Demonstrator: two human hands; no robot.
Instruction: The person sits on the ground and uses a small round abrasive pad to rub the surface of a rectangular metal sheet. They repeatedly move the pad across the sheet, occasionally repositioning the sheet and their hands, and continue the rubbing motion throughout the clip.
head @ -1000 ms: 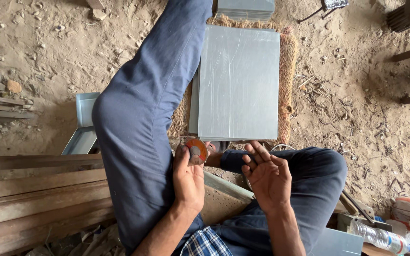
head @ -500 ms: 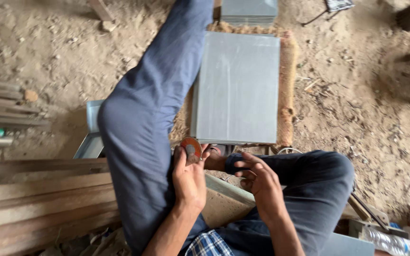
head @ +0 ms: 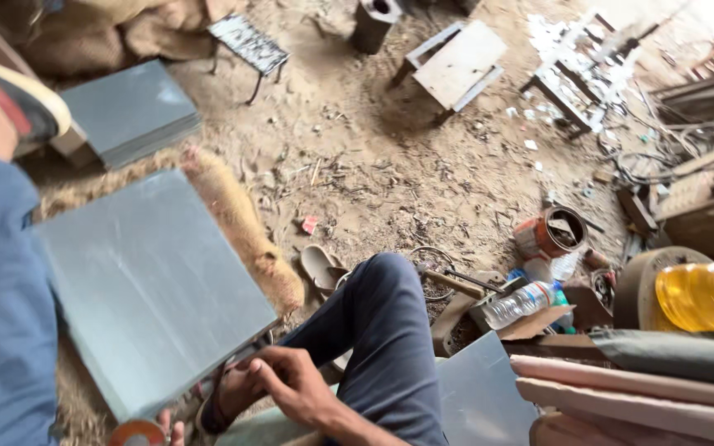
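Swung rightward, view now shows right hand (head: 291,384) fingers curled together just below grey sheet (head: 146,289)'s edge, which might cut them; left hand (head: 171,429) barely visible, fingers' state unclear, beside orange disc (head: 135,434).

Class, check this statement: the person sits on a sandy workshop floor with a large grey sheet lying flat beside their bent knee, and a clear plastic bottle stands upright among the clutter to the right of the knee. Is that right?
Not quite. The head view shows the clear plastic bottle lying on its side, not standing upright. The rest holds: the large grey sheet lies flat on the sandy floor beside the bent knee.
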